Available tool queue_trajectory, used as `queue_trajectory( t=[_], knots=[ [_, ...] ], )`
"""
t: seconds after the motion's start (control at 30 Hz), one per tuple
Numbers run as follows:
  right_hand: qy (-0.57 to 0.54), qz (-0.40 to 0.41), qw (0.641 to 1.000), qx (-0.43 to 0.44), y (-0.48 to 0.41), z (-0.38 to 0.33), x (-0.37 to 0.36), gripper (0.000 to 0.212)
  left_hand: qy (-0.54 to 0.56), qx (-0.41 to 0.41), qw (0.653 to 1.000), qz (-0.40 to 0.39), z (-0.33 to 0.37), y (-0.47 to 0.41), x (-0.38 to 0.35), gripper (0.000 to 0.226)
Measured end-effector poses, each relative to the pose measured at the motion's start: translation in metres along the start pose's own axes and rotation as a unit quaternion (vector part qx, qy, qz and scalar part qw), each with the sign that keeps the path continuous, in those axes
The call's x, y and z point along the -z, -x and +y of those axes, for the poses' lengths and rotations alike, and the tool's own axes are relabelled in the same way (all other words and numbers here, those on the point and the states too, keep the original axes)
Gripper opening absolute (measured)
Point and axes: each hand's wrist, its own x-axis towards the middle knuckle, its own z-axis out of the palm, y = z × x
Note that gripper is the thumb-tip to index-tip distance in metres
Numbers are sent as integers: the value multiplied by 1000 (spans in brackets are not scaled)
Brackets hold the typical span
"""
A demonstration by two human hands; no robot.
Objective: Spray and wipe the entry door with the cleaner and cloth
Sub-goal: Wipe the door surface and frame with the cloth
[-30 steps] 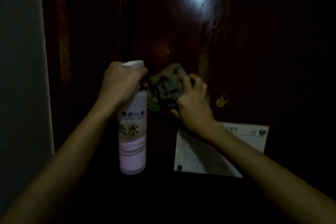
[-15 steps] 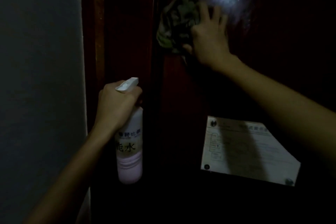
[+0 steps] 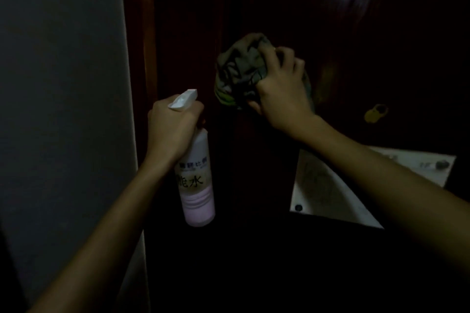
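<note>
Spray bottle point(image 3: 197, 180) held by left hand point(image 3: 173, 129), fingers wrapped round neck, before door frame point(image 3: 147, 58). Cloth point(image 3: 239, 68) pressed on door point(image 3: 356, 46) near left edge, clutched by right hand point(image 3: 282, 94), fingers curled.

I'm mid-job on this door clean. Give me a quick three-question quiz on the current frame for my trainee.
1. True or false: the left hand grips the white-and-pink plastic spray bottle at its neck.
2. Multiple choice: the right hand holds the crumpled green-grey cloth: A) hanging free in the air; B) bunched against the dark reddish wooden door; C) draped over the bottle.
3. Fill in: the small brass-coloured fitting on the door sits to the ____ of the cloth.

Key: 1 true; 2 B; 3 right.
</note>
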Motion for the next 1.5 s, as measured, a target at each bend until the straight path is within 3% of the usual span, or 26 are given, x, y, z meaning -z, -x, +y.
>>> queue_trajectory(
  t=[0.17,0.3,0.43,0.5,0.57,0.63,0.67,0.73,0.83,0.9,1.0,1.1,1.27,1.5],
  knots=[
    [-46,-60,997,-6,83,-39,-30,46,-21,39,999,7,-35,43,-13,21],
    [-101,-55,993,28,159,-62,-57,55,-32,97,995,11,-67,73,-14,18],
    [-144,-67,986,52,245,-94,-84,41,-42,140,989,20,-90,103,-6,25],
    [-153,-162,969,102,292,-111,-100,45,-57,157,986,10,-96,117,3,29],
    [-141,-324,921,164,332,-123,-106,49,-45,184,982,13,-103,128,14,34],
    [-149,-462,862,147,360,-128,-107,60,-31,202,979,15,-107,136,26,35],
    [-158,-481,853,124,361,-128,-103,69,-27,200,979,18,-107,136,31,33],
    [-185,-422,885,71,336,-130,-91,81,-28,182,983,22,-103,129,41,28],
    [-219,-197,955,32,236,-125,-64,58,-71,118,990,37,-81,104,52,31],
    [-206,-84,974,47,155,-117,-44,43,-72,80,993,52,-62,82,60,29],
    [-141,4,989,35,46,-99,-19,43,-71,41,995,57,-33,45,69,23],
    [-87,34,996,11,-39,-83,1,33,-66,21,996,58,-5,6,72,26],
    [-56,64,995,-44,-120,-65,17,33,-45,2,998,46,31,-52,77,21],
    [-33,15,999,1,-97,-96,-6,38,-47,19,998,20,3,-58,65,26]
  ],
)
